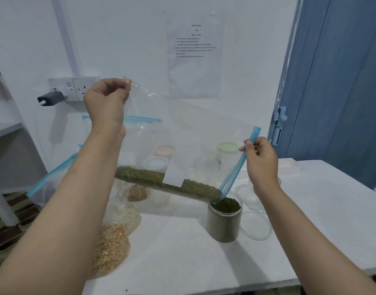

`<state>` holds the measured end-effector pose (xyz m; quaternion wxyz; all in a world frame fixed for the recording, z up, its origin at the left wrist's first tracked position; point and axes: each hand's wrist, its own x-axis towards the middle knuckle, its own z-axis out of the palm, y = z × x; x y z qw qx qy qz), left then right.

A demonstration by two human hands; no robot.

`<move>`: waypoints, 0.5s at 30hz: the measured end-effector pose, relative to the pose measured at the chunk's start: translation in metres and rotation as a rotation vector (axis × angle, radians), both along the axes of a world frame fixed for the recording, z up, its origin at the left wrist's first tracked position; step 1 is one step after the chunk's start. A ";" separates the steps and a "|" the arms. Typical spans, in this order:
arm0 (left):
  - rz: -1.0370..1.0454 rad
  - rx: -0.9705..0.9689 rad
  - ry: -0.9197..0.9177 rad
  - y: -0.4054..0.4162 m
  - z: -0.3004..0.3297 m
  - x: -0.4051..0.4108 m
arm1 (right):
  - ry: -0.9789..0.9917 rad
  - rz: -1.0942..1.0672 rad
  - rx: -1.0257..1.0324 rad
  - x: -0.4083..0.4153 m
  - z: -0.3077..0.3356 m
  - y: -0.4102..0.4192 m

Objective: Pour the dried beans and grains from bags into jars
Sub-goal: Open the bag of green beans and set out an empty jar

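Both bare forearms reach up into the frame from its lower corners. The left hand (106, 101) is raised high in the upper left of centre, back of the hand toward the camera, wrist bent — its fingers and thumb curl into a pinch at the top right of the fist. The right hand (260, 160) sits lower, right of centre, fingers folded in — thumb and forefinger pinch at its upper left edge.
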<state>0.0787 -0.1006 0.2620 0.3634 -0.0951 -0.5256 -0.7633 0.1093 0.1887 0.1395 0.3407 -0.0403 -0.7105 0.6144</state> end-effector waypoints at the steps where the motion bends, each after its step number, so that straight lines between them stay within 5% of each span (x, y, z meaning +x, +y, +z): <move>1: 0.000 0.001 0.003 0.000 0.000 0.000 | -0.001 0.003 0.006 0.000 0.000 0.000; 15: 0.019 0.006 0.004 0.002 -0.001 0.005 | 0.006 -0.002 0.037 0.002 -0.001 0.001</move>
